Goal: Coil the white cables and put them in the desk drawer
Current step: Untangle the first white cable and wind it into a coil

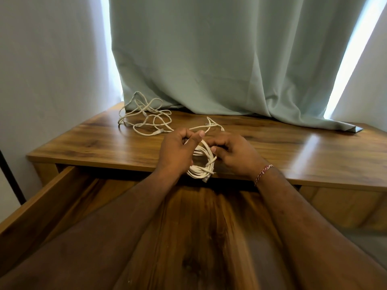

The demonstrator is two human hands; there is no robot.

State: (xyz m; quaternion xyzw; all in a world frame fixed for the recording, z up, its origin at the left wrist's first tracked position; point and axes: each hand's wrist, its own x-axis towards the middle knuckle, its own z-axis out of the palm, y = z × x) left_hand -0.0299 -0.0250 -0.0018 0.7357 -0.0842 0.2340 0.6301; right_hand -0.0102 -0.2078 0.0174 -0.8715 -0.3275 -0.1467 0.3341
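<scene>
White cable coil [201, 164] sits between both hands right over the open drawer [62, 197]; left hand [176, 151] grips the loops so they don't spring apart, right hand [234, 153] pinches the strand. Another tangled cable [144, 116] waits on the tabletop [293, 147].

Both forearms extended forward, left hand [176, 152] and right hand [234, 153] curled, close together
</scene>
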